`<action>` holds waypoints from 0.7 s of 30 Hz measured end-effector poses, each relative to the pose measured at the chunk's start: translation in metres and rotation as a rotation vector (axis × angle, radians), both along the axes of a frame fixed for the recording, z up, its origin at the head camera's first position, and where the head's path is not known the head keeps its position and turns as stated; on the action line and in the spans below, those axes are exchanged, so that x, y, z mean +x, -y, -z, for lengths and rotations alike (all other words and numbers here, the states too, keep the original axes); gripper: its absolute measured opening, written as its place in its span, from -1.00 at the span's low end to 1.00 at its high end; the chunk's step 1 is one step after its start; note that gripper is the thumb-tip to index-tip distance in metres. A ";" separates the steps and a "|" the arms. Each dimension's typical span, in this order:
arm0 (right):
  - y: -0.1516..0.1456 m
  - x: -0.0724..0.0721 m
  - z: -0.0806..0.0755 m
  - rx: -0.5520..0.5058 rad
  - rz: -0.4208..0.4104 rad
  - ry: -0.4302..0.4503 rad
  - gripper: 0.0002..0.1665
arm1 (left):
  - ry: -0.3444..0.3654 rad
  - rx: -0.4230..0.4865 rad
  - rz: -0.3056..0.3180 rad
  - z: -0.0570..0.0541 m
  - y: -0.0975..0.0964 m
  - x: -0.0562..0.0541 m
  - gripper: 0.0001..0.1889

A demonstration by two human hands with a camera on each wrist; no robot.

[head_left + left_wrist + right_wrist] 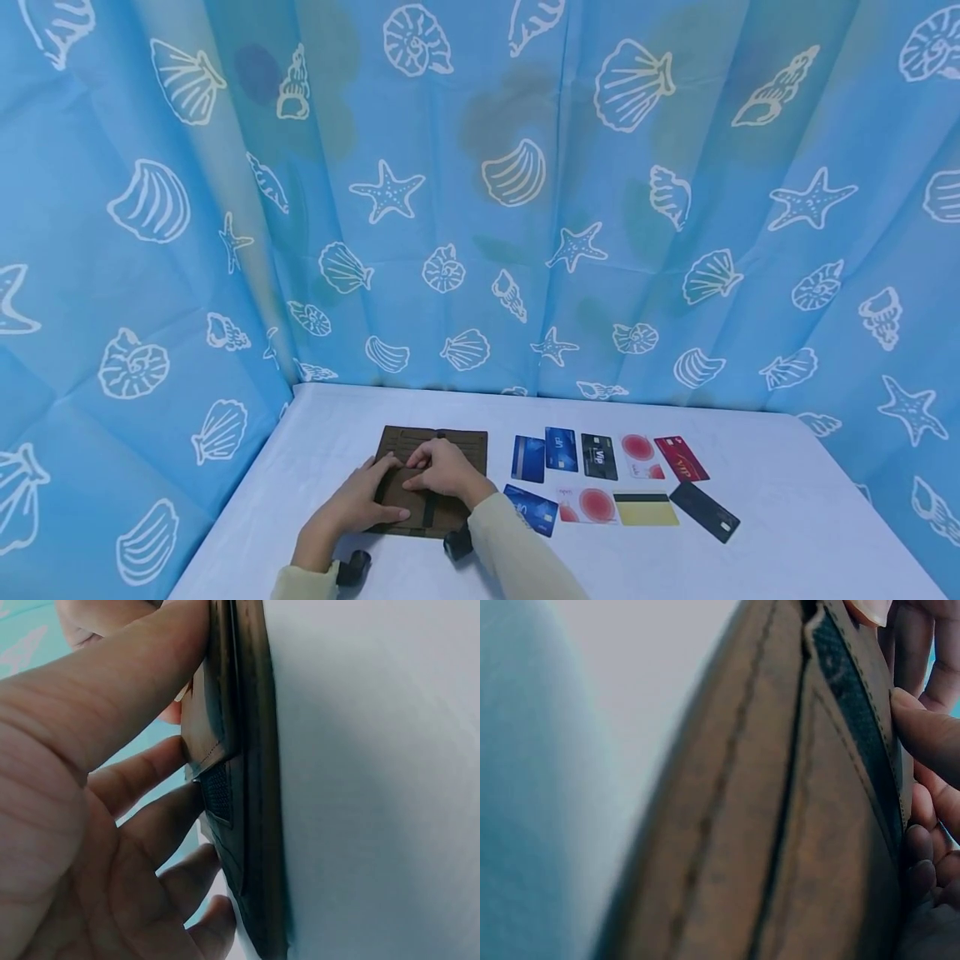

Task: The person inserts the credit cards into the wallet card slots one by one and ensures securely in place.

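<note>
A brown stitched wallet point(472, 450) lies unfolded on the white table, with a dark strap along its middle. My left hand point(360, 500) grips its left half, thumb low on the panel and the other fingers along the top. Over the wallet's centre, my right hand point(446, 475) bends its thumb and fingers to pinch the raised inner panel. Seen from the right wrist, a pocket with dark woven lining point(851, 697) gapes beside a thumb point(930, 739). The left wrist view has fingers point(150, 765) touching the pocket's edge. Anything between the right fingertips is hidden.
Right of the wallet, several cards lie in two rows, among them a black VIP card point(599, 457), a red card point(681, 458), a gold striped card point(646, 509) and a plain black card point(705, 510). A blue shell-patterned curtain point(450, 208) hangs behind the table point(795, 533).
</note>
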State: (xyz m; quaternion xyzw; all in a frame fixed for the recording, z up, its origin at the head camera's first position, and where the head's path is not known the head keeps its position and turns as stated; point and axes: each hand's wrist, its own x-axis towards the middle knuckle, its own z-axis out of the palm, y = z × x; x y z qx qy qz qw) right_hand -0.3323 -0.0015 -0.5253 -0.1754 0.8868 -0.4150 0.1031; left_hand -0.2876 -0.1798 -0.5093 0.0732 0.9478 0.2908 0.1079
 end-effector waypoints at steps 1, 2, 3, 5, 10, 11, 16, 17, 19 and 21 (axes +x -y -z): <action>0.000 0.000 0.000 0.000 0.001 0.005 -0.78 | 0.001 0.000 0.000 0.000 0.000 0.000 -0.25; 0.000 0.001 0.000 -0.005 -0.001 0.004 -0.78 | 0.003 0.002 0.000 0.001 0.000 0.000 -0.25; 0.000 0.001 0.000 -0.008 -0.001 0.004 -0.78 | 0.005 0.004 0.001 0.001 0.000 0.000 -0.25; 0.000 0.001 0.000 -0.012 -0.002 0.002 -0.78 | 0.004 0.005 0.005 0.001 0.001 0.001 -0.26; 0.000 0.000 -0.002 -0.015 -0.008 -0.011 -0.78 | -0.008 0.004 0.015 -0.002 0.001 0.001 -0.24; 0.000 0.000 -0.002 -0.015 -0.008 -0.010 -0.77 | -0.010 0.005 0.015 -0.003 0.001 0.001 -0.23; -0.002 0.000 -0.001 -0.011 -0.015 -0.009 -0.77 | -0.008 0.027 0.021 -0.002 0.002 0.002 -0.23; -0.002 0.000 -0.001 -0.014 -0.016 -0.005 -0.77 | -0.006 0.032 0.023 -0.001 0.003 0.002 -0.22; -0.003 -0.001 0.001 -0.019 -0.018 0.000 -0.77 | -0.004 0.044 0.028 0.001 0.005 0.002 -0.21; -0.003 -0.002 0.002 -0.025 -0.015 0.007 -0.76 | -0.002 0.055 0.033 0.003 0.007 0.002 -0.18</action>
